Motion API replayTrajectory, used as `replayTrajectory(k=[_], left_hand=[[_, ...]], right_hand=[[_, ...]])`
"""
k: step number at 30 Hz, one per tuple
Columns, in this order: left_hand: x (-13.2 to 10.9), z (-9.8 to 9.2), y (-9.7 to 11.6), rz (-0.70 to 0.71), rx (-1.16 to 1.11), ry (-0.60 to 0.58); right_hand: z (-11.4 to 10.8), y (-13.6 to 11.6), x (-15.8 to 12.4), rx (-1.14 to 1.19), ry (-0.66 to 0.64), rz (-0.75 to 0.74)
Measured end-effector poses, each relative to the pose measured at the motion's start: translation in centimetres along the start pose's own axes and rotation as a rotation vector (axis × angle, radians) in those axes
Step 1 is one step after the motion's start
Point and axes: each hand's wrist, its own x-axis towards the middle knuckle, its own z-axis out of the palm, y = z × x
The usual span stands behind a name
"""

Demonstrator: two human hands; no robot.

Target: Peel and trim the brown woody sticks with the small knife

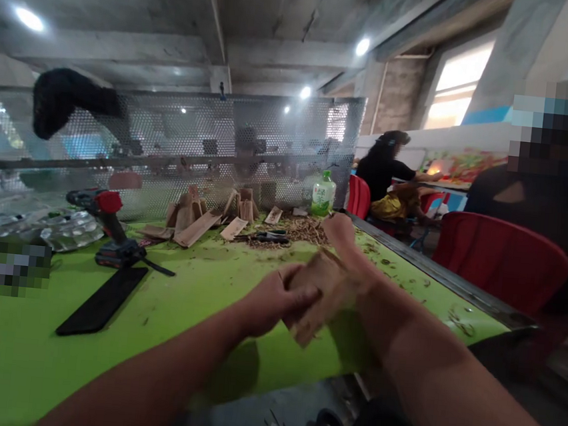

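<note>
- In the head view, gripping a brown wooden piece (323, 304) in the left hand (275, 300), thumb pressed over its left edge, just left of the right forearm (417, 340).
- Curling the right hand (339, 230) beyond it, near a green bottle (322, 196); too blurred to tell whether grasping anything.
- Working above a green tabletop (191, 345), strewn with wood shavings (305, 228); more wooden pieces (197, 229) behind, a cordless drill (114, 227) at left.
- Backed by a perforated metal screen (277, 125); to the right, a seated person (378, 172) and a red chair (500, 260).
- Pointing the piece's lower end toward the wearer, long axis slanting away up and right, right edge blurred.
</note>
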Motion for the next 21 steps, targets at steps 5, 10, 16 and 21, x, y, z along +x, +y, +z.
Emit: replayTrajectory(k=[5, 10, 16, 21], left_hand=[[2.5, -4.6, 0.9, 0.04, -0.241, 0.367], [3.9, -8.1, 1.5, 0.066, -0.246, 0.502], [4.1, -8.0, 0.8, 0.112, -0.254, 0.466], [3.5, -7.3, 0.9, 0.083, -0.22, 0.412]], right_hand=[[0.9, -2.5, -2.3, 0.087, 0.028, -0.296], [1.8, -5.7, -6.2, 0.062, -0.021, -0.606], [1.8, -6.0, -7.6, -0.074, -0.05, -0.734], [1.6, -6.2, -8.1, -0.095, -0.061, -0.742]])
